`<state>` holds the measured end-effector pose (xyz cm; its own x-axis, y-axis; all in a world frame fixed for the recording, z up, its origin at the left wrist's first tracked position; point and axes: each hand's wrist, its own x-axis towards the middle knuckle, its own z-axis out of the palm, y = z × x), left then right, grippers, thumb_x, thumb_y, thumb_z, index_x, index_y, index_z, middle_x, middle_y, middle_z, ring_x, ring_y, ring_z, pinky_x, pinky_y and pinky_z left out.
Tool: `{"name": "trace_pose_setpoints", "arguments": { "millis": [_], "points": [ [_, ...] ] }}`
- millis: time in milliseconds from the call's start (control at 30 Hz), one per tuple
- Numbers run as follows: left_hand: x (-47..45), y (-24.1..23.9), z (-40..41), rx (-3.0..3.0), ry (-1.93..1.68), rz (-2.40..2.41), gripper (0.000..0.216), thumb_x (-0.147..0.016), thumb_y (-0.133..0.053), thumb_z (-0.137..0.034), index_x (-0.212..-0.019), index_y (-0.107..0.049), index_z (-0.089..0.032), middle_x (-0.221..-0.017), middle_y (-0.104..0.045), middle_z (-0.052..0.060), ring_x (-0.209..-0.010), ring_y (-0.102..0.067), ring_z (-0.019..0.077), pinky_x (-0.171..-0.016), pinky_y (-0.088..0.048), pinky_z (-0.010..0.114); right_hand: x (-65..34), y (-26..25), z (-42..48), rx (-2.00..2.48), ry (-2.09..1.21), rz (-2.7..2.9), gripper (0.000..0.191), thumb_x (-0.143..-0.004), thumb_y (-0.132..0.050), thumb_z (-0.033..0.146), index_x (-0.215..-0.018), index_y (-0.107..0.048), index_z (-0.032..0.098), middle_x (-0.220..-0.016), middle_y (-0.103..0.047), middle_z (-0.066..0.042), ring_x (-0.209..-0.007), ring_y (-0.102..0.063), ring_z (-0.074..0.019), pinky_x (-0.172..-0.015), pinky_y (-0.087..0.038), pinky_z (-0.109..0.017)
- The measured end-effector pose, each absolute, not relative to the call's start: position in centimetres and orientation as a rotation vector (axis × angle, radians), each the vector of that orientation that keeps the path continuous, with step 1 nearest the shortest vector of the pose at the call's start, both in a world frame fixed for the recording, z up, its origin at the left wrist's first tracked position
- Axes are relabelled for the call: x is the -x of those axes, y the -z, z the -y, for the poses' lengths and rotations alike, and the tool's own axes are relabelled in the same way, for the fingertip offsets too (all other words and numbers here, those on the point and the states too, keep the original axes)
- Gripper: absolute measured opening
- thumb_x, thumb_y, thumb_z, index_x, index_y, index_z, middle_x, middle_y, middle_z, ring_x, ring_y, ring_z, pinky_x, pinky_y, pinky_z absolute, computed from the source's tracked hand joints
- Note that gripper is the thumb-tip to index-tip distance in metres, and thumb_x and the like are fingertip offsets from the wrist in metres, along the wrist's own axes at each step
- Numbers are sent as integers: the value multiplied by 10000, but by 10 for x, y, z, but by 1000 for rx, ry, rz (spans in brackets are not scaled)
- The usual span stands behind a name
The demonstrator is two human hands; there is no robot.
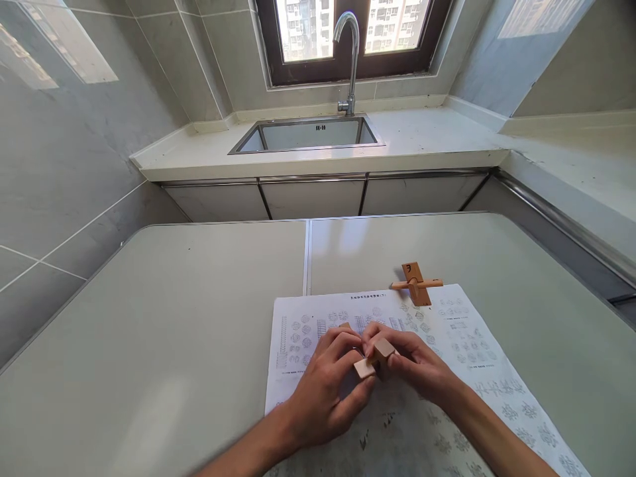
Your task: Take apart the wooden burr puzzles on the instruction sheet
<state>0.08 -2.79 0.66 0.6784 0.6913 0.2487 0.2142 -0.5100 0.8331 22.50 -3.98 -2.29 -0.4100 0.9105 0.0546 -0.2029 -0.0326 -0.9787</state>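
Observation:
My left hand (330, 381) is closed on a small cluster of wooden puzzle pieces (365, 368), gripping it from the left. On the other side my right hand (410, 358) pinches a squared wooden block (384, 348) of the same cluster. The pieces sit at right angles to one another, and fingers cover most of where they meet. Both hands are over a printed instruction sheet (472, 354) with rows of small diagrams. At the sheet's far edge lie crossed wooden pieces (416, 284), a flat marked one with a thin bar across it, touched by neither hand.
The sheet lies on a pale table (163, 331) with a seam (307, 258) running away from me. Behind the table stands a white counter (427, 136) with a steel sink (308, 136) and a curved faucet (352, 66) beneath a window. A tiled wall (74, 165) borders the left.

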Motion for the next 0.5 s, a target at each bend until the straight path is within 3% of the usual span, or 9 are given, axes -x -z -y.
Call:
{"name": "trace_pose_setpoints", "arguments": {
  "millis": [233,500],
  "points": [
    [-6,-2,28,-2143,-849,-815,151,-1021,-580,-155,-1121,-661,-235,-1152,-694,80,-1225,-593,257,-1079,-533,443,-211,17,45,1021,-1241,1424,271,-1045,-637,469,-1009,-771,236,-977,-609,-62,-779,-605,-193,-682,-521,-310],
    [-7,3,29,-2310,-912,-932,146,-1016,-618,-170,-1150,-653,-216,-1110,-737,82,-1147,-656,270,-969,-564,451,-198,18,52,1180,-674,1544,75,-1012,-690,272,-960,-731,238,-944,-638,-56,-795,-647,-206,-699,-570,-336]
  ]
}}
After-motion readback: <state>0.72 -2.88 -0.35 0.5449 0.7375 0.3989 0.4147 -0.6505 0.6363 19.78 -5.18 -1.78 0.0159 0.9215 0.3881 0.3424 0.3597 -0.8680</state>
